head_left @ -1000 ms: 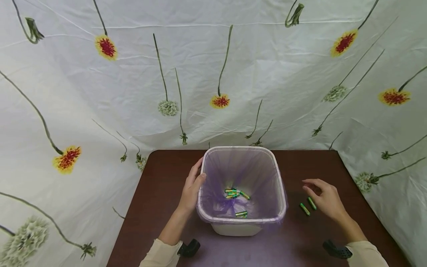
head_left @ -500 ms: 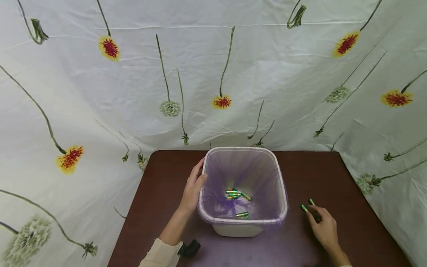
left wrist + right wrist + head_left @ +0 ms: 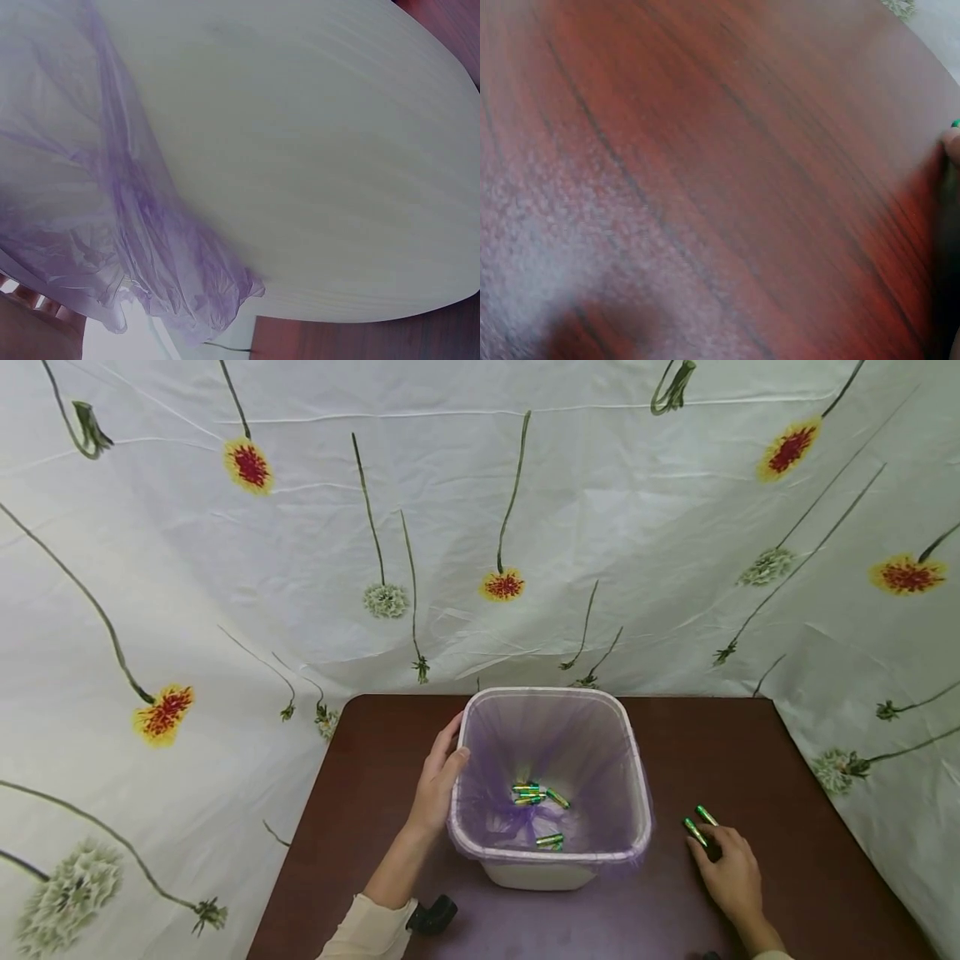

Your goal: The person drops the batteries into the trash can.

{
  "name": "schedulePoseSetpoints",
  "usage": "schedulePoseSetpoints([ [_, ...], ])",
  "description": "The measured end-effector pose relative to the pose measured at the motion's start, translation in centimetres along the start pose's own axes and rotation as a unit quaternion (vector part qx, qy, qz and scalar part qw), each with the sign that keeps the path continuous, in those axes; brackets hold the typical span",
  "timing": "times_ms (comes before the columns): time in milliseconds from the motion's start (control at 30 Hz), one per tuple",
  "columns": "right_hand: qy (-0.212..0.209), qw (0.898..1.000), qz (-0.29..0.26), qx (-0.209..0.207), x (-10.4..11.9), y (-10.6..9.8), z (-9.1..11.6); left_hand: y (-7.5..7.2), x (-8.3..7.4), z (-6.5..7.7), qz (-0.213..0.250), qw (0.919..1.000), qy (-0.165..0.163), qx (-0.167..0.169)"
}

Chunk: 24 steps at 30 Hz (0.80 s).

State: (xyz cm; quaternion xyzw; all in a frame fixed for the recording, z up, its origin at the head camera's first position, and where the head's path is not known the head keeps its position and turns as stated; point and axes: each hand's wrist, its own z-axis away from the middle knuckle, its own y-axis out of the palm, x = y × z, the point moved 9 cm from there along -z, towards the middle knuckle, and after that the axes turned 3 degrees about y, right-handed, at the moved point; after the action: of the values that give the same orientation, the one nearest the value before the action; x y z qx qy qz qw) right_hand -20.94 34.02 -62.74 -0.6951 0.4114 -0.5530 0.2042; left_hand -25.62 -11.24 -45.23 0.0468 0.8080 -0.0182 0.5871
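Note:
A white bin (image 3: 536,877) lined with a thin purple plastic bag (image 3: 592,752) stands on the table in the head view. Its left rim is gripped by my left hand (image 3: 435,789), thumb over the edge and fingers outside. Several green-and-gold batteries (image 3: 550,840) lie on the bag's bottom. To the bin's right, my right hand (image 3: 731,872) is low at the table, pinching one green battery (image 3: 694,832) between thumb and fingers. Another battery (image 3: 706,815) lies right beside its fingertips. In the right wrist view only a fingertip (image 3: 952,144) shows at the right edge.
The dark brown wooden table (image 3: 367,760) ends at a flower-printed white cloth (image 3: 465,518) hanging behind and at both sides. In the left wrist view the bin's pale wall (image 3: 315,165) fills most of the picture, with the bag draped over it.
My right hand has come down and back to the near side of the two loose batteries and taken hold of one. The left hand has stayed on the bin's rim.

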Motion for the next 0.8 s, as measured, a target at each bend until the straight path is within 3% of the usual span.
schedulePoseSetpoints([
  [167,-0.004,1.000,0.006,0.011,0.0,0.3,0.3,-0.1,0.0,0.1,-0.005,0.9999,-0.002,-0.009],
  [567,0.012,0.999,-0.032,-0.021,-0.2,-1.4,0.1,0.0,0.3,0.1,-0.015,0.9998,-0.005,-0.014],
  [800,-0.039,0.997,-0.051,-0.052,1.5,-3.4,-1.2,-0.2,0.2,-0.1,-0.012,0.9998,-0.004,-0.018],
])
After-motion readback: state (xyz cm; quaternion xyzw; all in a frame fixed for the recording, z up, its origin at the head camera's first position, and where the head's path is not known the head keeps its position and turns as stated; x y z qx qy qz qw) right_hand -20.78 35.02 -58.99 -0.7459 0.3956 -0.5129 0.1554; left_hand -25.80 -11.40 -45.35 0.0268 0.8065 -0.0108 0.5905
